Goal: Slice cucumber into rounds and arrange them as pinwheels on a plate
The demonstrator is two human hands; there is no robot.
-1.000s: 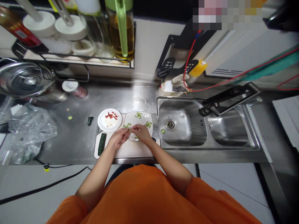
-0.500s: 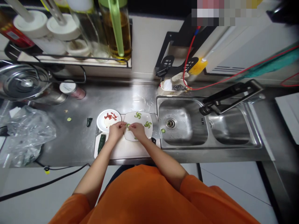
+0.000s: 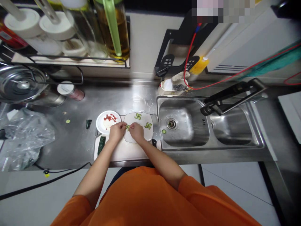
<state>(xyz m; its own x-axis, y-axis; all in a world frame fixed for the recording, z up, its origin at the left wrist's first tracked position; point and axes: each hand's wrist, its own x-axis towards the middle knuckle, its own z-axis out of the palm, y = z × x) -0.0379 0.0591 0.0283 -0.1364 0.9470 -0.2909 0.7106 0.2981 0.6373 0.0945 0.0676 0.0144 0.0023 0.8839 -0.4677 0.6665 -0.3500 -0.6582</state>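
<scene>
Over the left part of a white squarish plate [image 3: 146, 136], the fingers of both my hands meet at small green cucumber slices [image 3: 127, 127]. My left hand [image 3: 117, 131] pinches at them from the left, and my right hand [image 3: 136, 131] pinches from the right; the fingertips partly hide the slices. Two pinwheels of cucumber slices lie on the plate, one at the back [image 3: 138, 116] and one at the right [image 3: 148, 125]. Just left stands a round white plate [image 3: 100, 121] with chopped red pieces [image 3: 110, 118]. A length of dark green cucumber [image 3: 101, 144] rests on the white cutting board [image 3: 127, 153].
To the right is a double steel sink [image 3: 185, 122] with a black faucet [image 3: 221, 99]; a cucumber slice [image 3: 164, 131] lies at its left edge. A knife's black handle [image 3: 154, 142] shows beside the plate. At left are a cucumber end [image 3: 88, 123] and a plastic bag [image 3: 28, 131].
Both hands stay over the left part of the square plate, with the right fingers shifted slightly at the slices. The whole view has moved a little.
</scene>
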